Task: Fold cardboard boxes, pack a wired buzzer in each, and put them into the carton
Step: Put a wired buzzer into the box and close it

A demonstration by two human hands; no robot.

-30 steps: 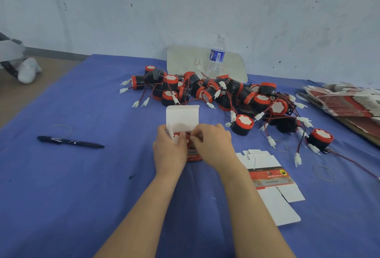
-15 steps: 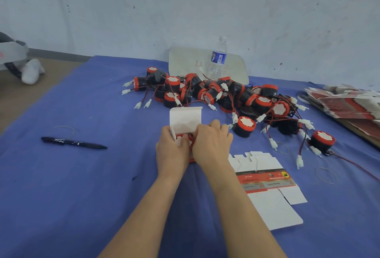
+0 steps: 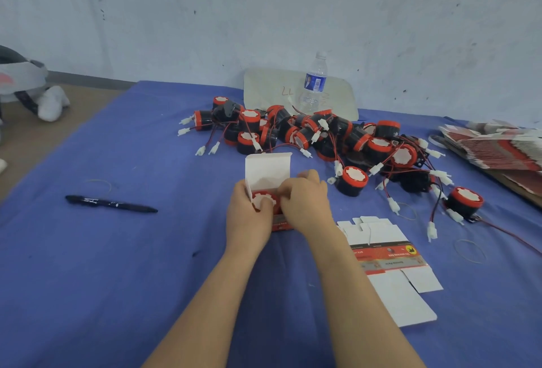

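Across blue table cloth [image 3: 117, 279]: left hand [image 3: 249, 216] gripping small red-and-white cardboard box [image 3: 281, 225], right hand [image 3: 305, 202] pinching its edge, red-capped round buzzer [image 3: 262, 201] between. May trap hidden wire when closing upright lid [image 3: 268, 168].

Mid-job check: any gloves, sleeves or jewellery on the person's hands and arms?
No gloves on left hand or right hand; no rings or watch show. The left forearm and right forearm are bare to the frame edge, no sleeve.

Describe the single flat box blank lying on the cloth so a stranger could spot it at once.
Start from the blue tablecloth and find the person's right hand near its middle. Just right of that forearm lies the flat box blank, alone and unfolded, with white flaps spread around a red printed band, unlike the stacked blanks at the right edge.
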